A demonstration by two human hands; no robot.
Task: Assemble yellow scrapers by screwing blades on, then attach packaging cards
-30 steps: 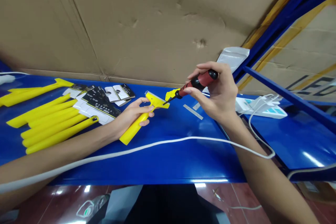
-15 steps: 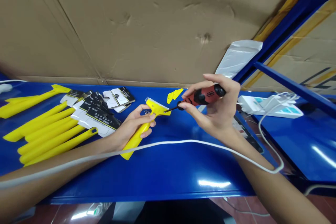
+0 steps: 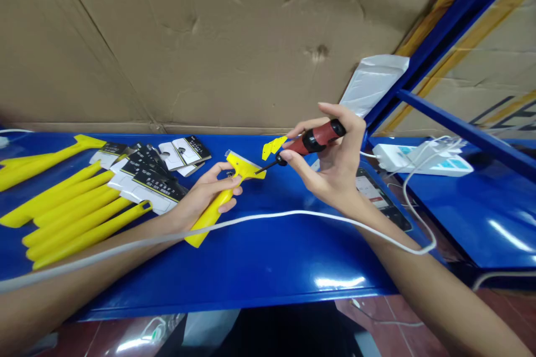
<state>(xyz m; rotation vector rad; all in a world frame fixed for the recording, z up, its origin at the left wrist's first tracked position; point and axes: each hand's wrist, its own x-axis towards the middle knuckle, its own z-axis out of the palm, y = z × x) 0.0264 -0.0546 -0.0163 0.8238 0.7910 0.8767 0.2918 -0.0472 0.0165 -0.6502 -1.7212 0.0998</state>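
My left hand point(image 3: 209, 189) is closed around the handle of a yellow scraper point(image 3: 208, 216), whose wide head with a clear edge strip points away from me. In my right hand point(image 3: 339, 167) is a screwdriver point(image 3: 320, 136) with a red and black grip, held between thumb and fingers. Its dark shaft slants down to the left, and the tip meets the right side of the scraper head. Behind the head, small yellow pieces point(image 3: 273, 148) lie on the blue table point(image 3: 268, 268).
Several yellow scrapers point(image 3: 71, 201) with black-and-white cards point(image 3: 151, 178) lie at left. More cards point(image 3: 184, 153) sit near the back edge. A white cable point(image 3: 293, 213) crosses over my forearms. At right are a power strip point(image 3: 422, 159) and a dark-framed screen point(image 3: 379, 195). Cardboard point(image 3: 209, 39) stands behind.
The whole view has shifted slightly, so everything appears a little further left and higher. Both hands keep their hold, and the screwdriver tip stays at the scraper head.
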